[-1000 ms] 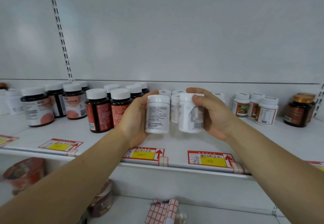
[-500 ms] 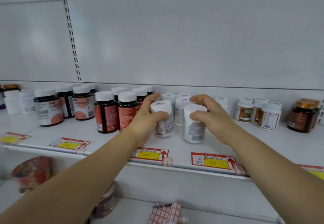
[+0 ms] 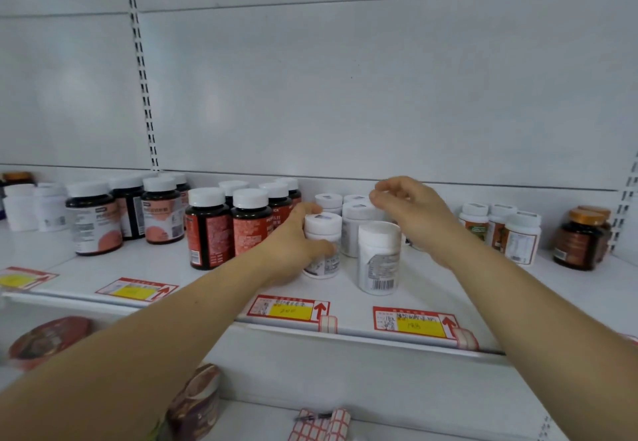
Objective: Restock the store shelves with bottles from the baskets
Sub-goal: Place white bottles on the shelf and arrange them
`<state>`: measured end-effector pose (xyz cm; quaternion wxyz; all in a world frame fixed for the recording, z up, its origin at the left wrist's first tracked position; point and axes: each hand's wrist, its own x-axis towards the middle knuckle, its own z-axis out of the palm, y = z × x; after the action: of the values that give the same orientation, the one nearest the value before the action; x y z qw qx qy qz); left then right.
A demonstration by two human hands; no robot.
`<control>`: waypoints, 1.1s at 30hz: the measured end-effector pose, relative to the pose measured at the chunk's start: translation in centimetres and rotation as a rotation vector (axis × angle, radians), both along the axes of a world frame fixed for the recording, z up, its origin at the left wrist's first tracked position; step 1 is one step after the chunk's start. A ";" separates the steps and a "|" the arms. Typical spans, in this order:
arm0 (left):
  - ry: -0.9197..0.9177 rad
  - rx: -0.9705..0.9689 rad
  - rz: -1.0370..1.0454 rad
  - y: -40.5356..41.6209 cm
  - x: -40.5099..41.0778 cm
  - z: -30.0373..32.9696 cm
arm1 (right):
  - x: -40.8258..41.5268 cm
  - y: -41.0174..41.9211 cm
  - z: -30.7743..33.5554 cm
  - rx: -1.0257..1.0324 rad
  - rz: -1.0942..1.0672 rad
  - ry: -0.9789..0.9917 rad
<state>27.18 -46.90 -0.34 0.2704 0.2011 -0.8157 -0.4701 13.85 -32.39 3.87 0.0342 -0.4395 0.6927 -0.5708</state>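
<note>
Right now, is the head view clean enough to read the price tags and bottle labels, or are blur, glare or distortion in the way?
Head view: light is even and soft, with faint sheen on the back panel. The wide lens bows the shelf edge. The right hand is motion-blurred. The tags and the white bottle's label are too soft to read.

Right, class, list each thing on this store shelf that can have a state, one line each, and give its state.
left hand: grips the white bottle on the left.
right hand: off the bottle, fingers loosely curled, holds nothing.
left white bottle: upright on the shelf, capped, held.
right white bottle: upright, capped, standing free.
dark red-labelled bottles: upright, capped.
amber bottles with gold lids: upright, capped.
shelf: partly stocked.
</note>
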 end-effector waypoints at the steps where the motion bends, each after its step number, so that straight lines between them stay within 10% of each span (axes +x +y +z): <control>1: 0.002 -0.018 -0.001 -0.2 0.1 -0.1 | -0.6 -0.5 0.9 0.015 -0.029 0.018; 10: 0.078 -0.049 -0.016 -0.5 0.1 -1.3 | -2.8 -5.6 3.0 0.737 -0.053 0.318; 14: 0.277 0.240 -0.049 -0.2 0.2 -0.6 | -3.2 -5.6 2.7 0.505 -0.123 0.372; 18: 0.423 0.655 -0.109 -0.3 0.3 0.2 | -2.5 -4.6 3.2 -0.005 0.127 -0.381; 23: 0.480 0.818 -0.174 -0.7 0.6 0.5 | -1.3 -3.5 3.5 -0.298 0.405 -0.805; 27: 0.489 0.588 -0.256 -0.1 1.0 0.6 | -0.1 -2.8 3.5 -0.252 0.492 -0.745; 33: 0.488 0.823 -0.261 0.9 2.5 2.4 | 0.8 -1.8 3.7 -0.268 0.500 -0.775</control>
<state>29.67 -45.99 2.08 0.2904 0.0715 -0.4937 -0.8166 14.65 -34.14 7.54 0.3691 -0.3478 0.4222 -0.7513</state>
